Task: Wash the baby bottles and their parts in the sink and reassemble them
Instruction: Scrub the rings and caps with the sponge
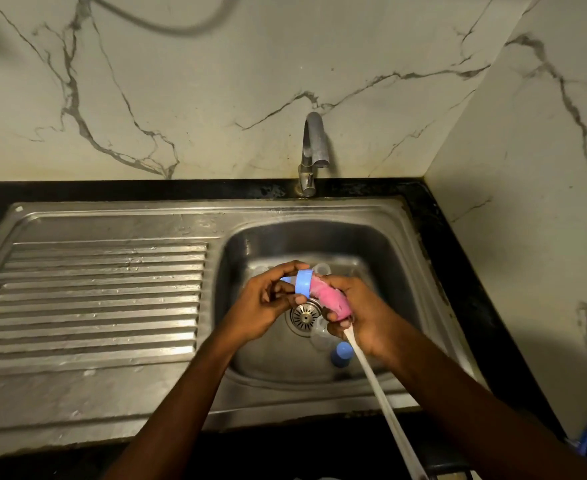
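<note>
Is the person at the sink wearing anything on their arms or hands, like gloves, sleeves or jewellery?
Nothing that shows. Both forearms are bare all the way to the bottom edge of the picture, so no sleeves or cuffs appear. The left hand and right hand are bare too: no gloves, and no watch, bracelet or ring that I can make out, though some fingers are partly hidden.

No readable text, label, brand, number or sign anywhere, neither near the fingers nor beyond them.
</note>
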